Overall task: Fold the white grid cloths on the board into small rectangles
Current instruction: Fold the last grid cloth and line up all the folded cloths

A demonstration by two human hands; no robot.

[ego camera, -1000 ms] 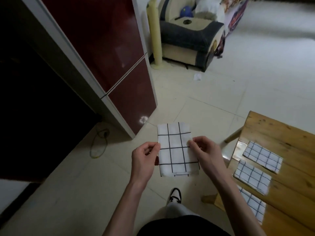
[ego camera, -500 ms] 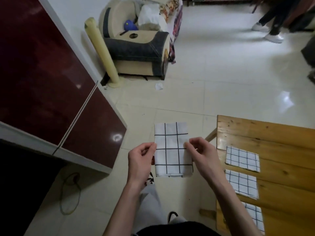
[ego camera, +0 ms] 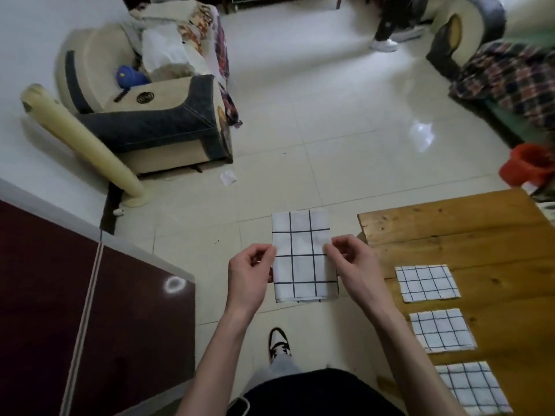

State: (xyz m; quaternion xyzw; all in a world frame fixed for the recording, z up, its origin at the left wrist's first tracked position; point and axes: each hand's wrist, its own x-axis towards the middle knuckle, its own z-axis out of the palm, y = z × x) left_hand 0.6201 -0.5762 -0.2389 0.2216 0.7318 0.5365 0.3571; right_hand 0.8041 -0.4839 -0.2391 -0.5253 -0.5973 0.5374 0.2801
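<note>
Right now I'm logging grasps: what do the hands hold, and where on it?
Both hold one partly folded grid cloth in the air: left hand pinches its left edge, right hand its right edge.

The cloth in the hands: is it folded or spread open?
Folded. The held cloth is a narrow rectangle, with layered edges showing at its bottom.

Hands pinch folded cloth beside board.

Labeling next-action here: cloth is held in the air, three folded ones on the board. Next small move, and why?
Probably carry the cloth right and lay it on the board. The left hand and right hand pinch its side edges over the floor; it already looks like a folded rectangle, and three folded cloths lie in a row there.
</note>
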